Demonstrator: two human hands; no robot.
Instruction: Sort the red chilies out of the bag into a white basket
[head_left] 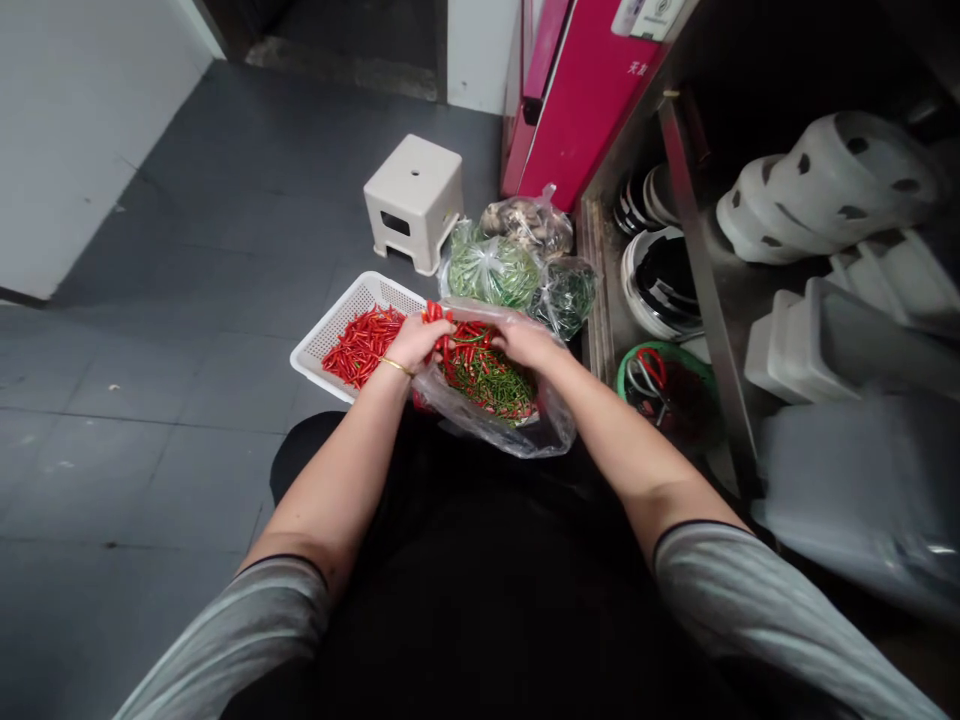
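My left hand (417, 343) is closed round several red chili peppers (439, 318) at the left rim of a clear plastic bag (517, 440). Inside the bag lie more red chilies and a heap of green chili stems (495, 388). My right hand (525, 342) reaches over the bag's far right rim, its fingertips bent together near the chilies; what they grip is too small to tell. Left of the bag, a white perforated basket (309, 357) holds a pile of red chilies (365, 345).
Beyond the basket stands a white plastic stool (414, 180). Tied bags of green vegetables (491, 272) and a bag of pale brown produce (529, 225) sit beside it. A steel shelf (705, 280) with tubs and a green basin (626, 370) runs along the right.
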